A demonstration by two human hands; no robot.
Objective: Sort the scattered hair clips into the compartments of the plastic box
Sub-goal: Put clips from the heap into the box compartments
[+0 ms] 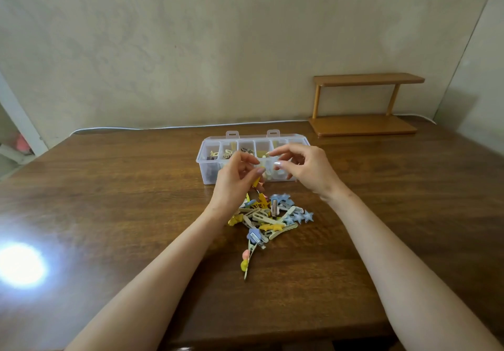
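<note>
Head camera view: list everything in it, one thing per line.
table: one, dark brown wood, fills the foreground
plastic box: one, clear, compartmented, far middle of table
sorted clips: several, dark and yellowish, in the box's left compartments
clip pile: many, blue, yellow, cream, on table in front of the box
wooden shelf: one, light brown, far right by the wall
cable: one, white, along table's back edge
yellow clip: one, in left hand
left hand: one, pinches the yellow clip above the pile
right hand: one, fingers loosely curled, over the box

The wooden table carries a plastic box, hair clips (heaped just nearer) — and a wooden rack far right.
</note>
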